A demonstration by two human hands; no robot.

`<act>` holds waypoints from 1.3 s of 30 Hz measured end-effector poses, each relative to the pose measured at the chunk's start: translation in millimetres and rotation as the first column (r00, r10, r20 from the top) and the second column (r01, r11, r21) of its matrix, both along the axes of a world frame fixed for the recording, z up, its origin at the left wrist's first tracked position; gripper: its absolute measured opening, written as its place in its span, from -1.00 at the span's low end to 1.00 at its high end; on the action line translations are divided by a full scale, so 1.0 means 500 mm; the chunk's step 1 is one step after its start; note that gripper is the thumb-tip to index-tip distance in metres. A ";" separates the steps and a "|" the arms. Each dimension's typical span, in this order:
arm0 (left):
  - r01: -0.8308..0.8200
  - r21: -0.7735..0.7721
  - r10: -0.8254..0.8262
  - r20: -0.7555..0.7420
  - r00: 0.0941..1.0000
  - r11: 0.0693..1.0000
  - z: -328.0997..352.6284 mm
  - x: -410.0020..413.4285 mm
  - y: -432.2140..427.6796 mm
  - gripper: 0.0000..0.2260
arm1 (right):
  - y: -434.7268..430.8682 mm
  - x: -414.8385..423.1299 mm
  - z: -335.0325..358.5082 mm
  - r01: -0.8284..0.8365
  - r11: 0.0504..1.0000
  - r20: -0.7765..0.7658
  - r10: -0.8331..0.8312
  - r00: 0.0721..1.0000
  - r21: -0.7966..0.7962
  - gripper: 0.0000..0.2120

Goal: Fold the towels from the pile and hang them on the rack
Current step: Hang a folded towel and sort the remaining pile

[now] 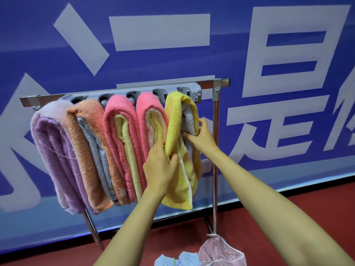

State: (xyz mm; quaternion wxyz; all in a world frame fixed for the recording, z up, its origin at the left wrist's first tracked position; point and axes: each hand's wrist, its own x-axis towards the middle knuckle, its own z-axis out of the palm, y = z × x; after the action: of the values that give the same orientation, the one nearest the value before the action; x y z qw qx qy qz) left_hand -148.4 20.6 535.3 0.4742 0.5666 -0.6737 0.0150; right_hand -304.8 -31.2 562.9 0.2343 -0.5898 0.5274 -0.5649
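A metal rack (216,154) with a grey peg bar (194,91) carries several folded towels: purple (53,150), orange (90,143), two pink ones (115,131) (148,112), and a yellow towel (176,127) at the right end. My left hand (160,166) grips the yellow towel's left fold about halfway down. Higher up on the right, my right hand (201,133) pinches its right edge, with the fingers tucked into the grey inner layer.
A blue banner wall with large white characters (288,54) stands just behind the rack. On the red floor at the bottom lie a pink cloth (217,252) and light blue cloths (178,260). The rack's right post runs down beside my right forearm.
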 end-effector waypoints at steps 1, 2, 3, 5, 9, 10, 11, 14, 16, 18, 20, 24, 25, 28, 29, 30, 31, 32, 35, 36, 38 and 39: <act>-0.001 -0.010 0.002 0.006 1.000 1.000 0.003 0.002 -0.001 -0.76 | 0.000 0.003 -0.002 -0.001 1.000 -0.024 0.001 1.000 0.003 -0.33; -0.002 -0.025 0.003 0.013 1.000 1.000 0.006 0.004 -0.001 -0.78 | 0.001 0.005 -0.005 -0.006 1.000 -0.044 0.007 0.999 0.005 -0.27; -0.004 -0.038 0.005 0.020 1.000 0.999 0.009 0.004 -0.001 -0.79 | 0.002 0.007 -0.009 -0.013 1.000 -0.061 0.013 0.998 0.005 -0.22; -0.007 -0.052 0.008 0.022 1.000 0.999 0.011 0.005 -0.002 -0.78 | 0.002 0.010 -0.019 -0.014 1.000 -0.074 0.015 0.997 0.009 -0.14; -0.003 -0.063 0.003 -0.011 1.000 0.998 0.008 0.010 0.002 -0.82 | 0.004 0.016 -0.028 -0.011 1.000 -0.075 0.013 0.997 0.022 -0.03; 0.005 -0.057 -0.008 -0.041 0.999 0.998 0.005 0.012 0.003 -0.81 | 0.003 0.017 -0.031 -0.004 1.000 -0.101 0.006 0.995 0.016 -0.02; 0.016 -0.053 -0.021 -0.084 0.996 0.998 0.002 0.013 0.003 -0.78 | 0.003 0.018 -0.033 0.016 1.000 -0.128 -0.015 0.992 0.013 -0.03; 0.056 -0.059 -0.063 -0.121 0.991 0.997 -0.006 0.014 0.006 -0.71 | -0.003 0.016 -0.037 0.104 0.994 -0.137 -0.100 0.985 0.024 -0.12; 0.092 -0.035 -0.093 -0.013 0.996 0.995 -0.008 0.013 0.014 -0.69 | -0.004 0.005 -0.035 0.111 0.993 -0.112 -0.107 0.988 0.034 -0.21; 0.133 -0.011 -0.127 0.211 0.969 0.991 -0.020 0.010 0.007 -0.41 | 0.002 -0.015 -0.026 0.111 0.994 -0.131 -0.107 0.986 0.023 -0.27; 0.168 -0.049 -0.148 0.281 0.948 0.985 -0.032 0.000 -0.008 -0.48 | 0.010 -0.039 -0.014 0.124 0.992 -0.170 -0.120 0.978 0.013 -0.30; 0.205 0.023 -0.204 0.242 0.948 0.978 -0.052 -0.048 -0.016 -0.65 | 0.011 -0.083 0.007 0.146 0.989 -0.244 -0.137 0.960 0.019 -0.28; 0.218 0.058 -0.226 0.249 0.942 0.974 -0.062 -0.065 -0.016 -0.59 | 0.010 -0.089 0.013 0.152 0.988 -0.261 -0.142 0.955 0.020 -0.27; 0.280 0.187 -0.311 0.158 0.937 0.941 -0.062 -0.114 -0.018 -0.40 | 0.011 -0.105 0.031 0.172 0.985 -0.323 -0.164 0.932 -0.003 -0.26; 0.308 0.244 -0.342 0.113 0.933 0.920 -0.057 -0.123 -0.026 -0.35 | 0.013 -0.108 0.036 0.182 0.983 -0.344 -0.176 0.922 -0.013 -0.27; 0.315 0.269 -0.346 0.076 0.935 0.910 -0.049 -0.130 -0.034 -0.33 | 0.014 -0.110 0.039 0.191 0.981 -0.362 -0.186 0.913 -0.022 -0.27; 0.301 0.280 -0.329 0.056 0.943 0.912 -0.044 -0.134 -0.042 -0.34 | 0.016 -0.109 0.039 0.199 0.980 -0.379 -0.194 0.905 -0.025 -0.26; 0.282 0.294 -0.308 0.044 0.950 0.913 -0.038 -0.134 -0.046 -0.36 | 0.017 -0.107 0.036 0.200 0.979 -0.394 -0.195 0.898 -0.027 -0.26; 0.215 0.372 -0.264 0.084 0.961 0.903 -0.041 -0.119 -0.042 -0.42 | 0.021 -0.090 0.017 0.173 0.984 -0.426 -0.169 0.889 -0.030 -0.26; 0.194 0.376 -0.251 0.110 0.962 0.906 -0.044 -0.112 -0.036 -0.43 | 0.020 -0.085 0.011 0.164 0.986 -0.425 -0.161 0.891 -0.029 -0.26; 0.155 0.336 -0.218 0.159 0.963 0.929 -0.053 -0.102 -0.025 -0.45 | 0.016 -0.076 0.005 0.148 0.989 -0.405 -0.146 0.903 -0.028 -0.27; 0.131 0.282 -0.190 0.191 0.963 0.950 -0.059 -0.100 -0.019 -0.47 | 0.015 -0.073 0.003 0.139 0.990 -0.391 -0.138 0.910 -0.026 -0.27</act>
State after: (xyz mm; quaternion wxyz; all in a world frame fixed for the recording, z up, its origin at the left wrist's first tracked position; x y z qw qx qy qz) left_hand -198.4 10.9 506.0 0.3174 0.5633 -0.7610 -0.0534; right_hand -341.4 -23.4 564.4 0.0838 -0.6517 0.6047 -0.4501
